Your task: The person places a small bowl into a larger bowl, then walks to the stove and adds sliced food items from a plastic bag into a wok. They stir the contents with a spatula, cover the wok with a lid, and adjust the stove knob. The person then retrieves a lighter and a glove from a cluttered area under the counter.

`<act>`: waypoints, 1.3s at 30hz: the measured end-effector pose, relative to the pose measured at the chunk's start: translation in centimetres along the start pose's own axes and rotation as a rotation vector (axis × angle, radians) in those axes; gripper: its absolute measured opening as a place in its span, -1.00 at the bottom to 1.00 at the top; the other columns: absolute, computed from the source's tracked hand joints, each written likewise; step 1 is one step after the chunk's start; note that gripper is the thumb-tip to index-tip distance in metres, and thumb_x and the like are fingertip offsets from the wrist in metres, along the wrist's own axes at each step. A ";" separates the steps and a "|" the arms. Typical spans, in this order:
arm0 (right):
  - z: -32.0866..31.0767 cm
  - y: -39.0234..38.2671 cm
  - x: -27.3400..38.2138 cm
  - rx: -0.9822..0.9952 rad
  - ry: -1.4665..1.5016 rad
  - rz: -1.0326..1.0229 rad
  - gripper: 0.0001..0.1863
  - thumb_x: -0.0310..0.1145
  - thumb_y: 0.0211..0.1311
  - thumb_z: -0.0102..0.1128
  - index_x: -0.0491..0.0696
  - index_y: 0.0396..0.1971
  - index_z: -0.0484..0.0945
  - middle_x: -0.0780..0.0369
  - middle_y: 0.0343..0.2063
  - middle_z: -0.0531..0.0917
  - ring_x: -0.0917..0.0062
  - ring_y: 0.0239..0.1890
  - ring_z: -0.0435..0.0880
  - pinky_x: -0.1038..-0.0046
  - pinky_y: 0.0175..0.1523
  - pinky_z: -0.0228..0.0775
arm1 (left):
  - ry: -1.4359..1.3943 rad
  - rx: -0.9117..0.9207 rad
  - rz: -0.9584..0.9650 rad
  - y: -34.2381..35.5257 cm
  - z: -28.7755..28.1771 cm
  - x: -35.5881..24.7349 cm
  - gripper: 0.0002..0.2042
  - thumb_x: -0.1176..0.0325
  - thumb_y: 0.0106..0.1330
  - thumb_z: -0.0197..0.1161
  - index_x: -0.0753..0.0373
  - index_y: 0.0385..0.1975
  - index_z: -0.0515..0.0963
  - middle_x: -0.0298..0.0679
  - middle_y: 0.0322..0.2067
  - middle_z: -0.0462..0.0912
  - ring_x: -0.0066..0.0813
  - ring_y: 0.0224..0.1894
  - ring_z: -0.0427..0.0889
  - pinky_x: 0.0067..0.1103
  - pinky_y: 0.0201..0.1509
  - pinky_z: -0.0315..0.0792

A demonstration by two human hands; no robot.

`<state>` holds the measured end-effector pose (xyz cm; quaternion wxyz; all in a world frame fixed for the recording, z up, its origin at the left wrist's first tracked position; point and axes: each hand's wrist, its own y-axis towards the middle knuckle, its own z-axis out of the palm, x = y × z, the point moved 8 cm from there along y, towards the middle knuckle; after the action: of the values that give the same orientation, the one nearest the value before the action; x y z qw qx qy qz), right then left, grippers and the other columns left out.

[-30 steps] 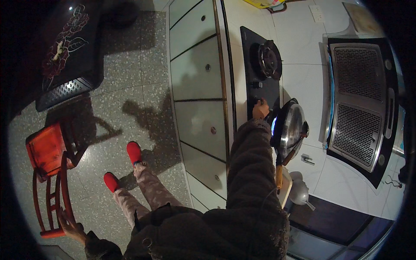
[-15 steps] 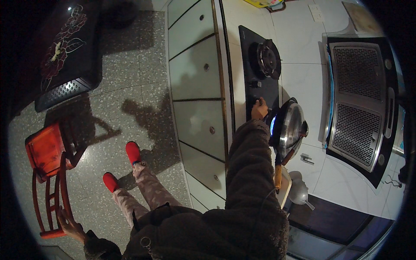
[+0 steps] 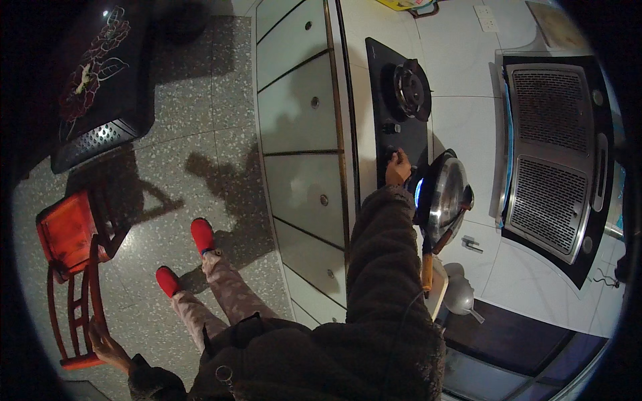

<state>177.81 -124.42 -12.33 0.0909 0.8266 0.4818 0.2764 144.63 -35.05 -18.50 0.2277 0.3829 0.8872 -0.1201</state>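
Observation:
My right hand (image 3: 398,167) is closed on a control knob (image 3: 390,153) of the black glass gas stove (image 3: 408,134). Just beside it a pan with a domed steel lid (image 3: 443,197) and a wooden handle (image 3: 428,271) sits over a lit burner (image 3: 420,190), whose blue flame shows. The other burner (image 3: 409,90) has no pot on it. At the lower left my left hand (image 3: 109,347) hangs with loosely extended fingers by the back of a red wooden chair (image 3: 67,234); I cannot tell if it touches the chair.
A range hood (image 3: 548,167) is at the right. Pale cabinets (image 3: 301,187) run beside my feet in red slippers (image 3: 202,235). A dark floral-patterned table (image 3: 114,80) stands at upper left. A metal ladle-like vessel (image 3: 460,295) and a cream board (image 3: 438,291) lie behind my right arm.
The whole view has shifted very slightly. My right hand stays on the knob and my left by the chair; nothing else has visibly moved.

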 end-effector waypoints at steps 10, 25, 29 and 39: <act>0.3 0.1 -1.3 0.052 0.109 0.049 -0.74 -0.42 0.17 0.18 -0.08 -0.12 0.60 0.08 -0.45 0.68 0.48 -0.48 0.64 0.41 -0.33 0.45 | -0.007 0.001 -0.053 -1.0 0.8 2.0 -0.69 0.29 0.40 0.01 0.38 -0.04 0.50 -0.03 -0.11 0.59 -0.29 -0.09 0.56 -0.49 0.03 0.39; 0.2 0.4 -1.4 0.081 0.060 0.008 -0.72 -0.36 0.16 0.20 -0.07 -0.12 0.60 0.12 -0.54 0.64 0.41 -0.51 0.61 0.40 -0.33 0.42 | -0.065 -0.024 -0.027 -2.6 1.1 3.0 -0.68 0.27 0.40 0.02 0.39 -0.05 0.49 -0.09 -0.16 0.61 -0.34 -0.13 0.56 -0.51 0.02 0.38; -0.1 0.3 -0.9 0.034 0.122 -0.101 -0.71 -0.33 0.15 0.22 -0.08 -0.12 0.60 0.10 -0.52 0.65 0.39 -0.47 0.63 0.38 -0.32 0.43 | -0.010 -0.006 -0.087 -3.3 0.7 2.8 -0.66 0.23 0.40 0.00 0.38 -0.05 0.50 -0.08 -0.16 0.62 -0.35 -0.11 0.57 -0.52 0.03 0.38; 0.4 1.0 -2.1 0.070 0.176 -0.061 -0.69 -0.31 0.13 0.24 -0.07 -0.11 0.59 0.07 -0.47 0.66 0.35 -0.40 0.66 0.36 -0.26 0.45 | -0.097 0.027 -0.186 -5.4 0.1 3.5 -0.67 0.27 0.39 0.03 0.39 -0.03 0.49 -0.04 -0.13 0.61 -0.34 -0.08 0.58 -0.52 0.04 0.39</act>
<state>177.98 -126.65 -13.07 0.0276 0.7868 0.5220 0.3283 138.52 -36.55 -20.12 0.2530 0.2958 0.9051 -0.1712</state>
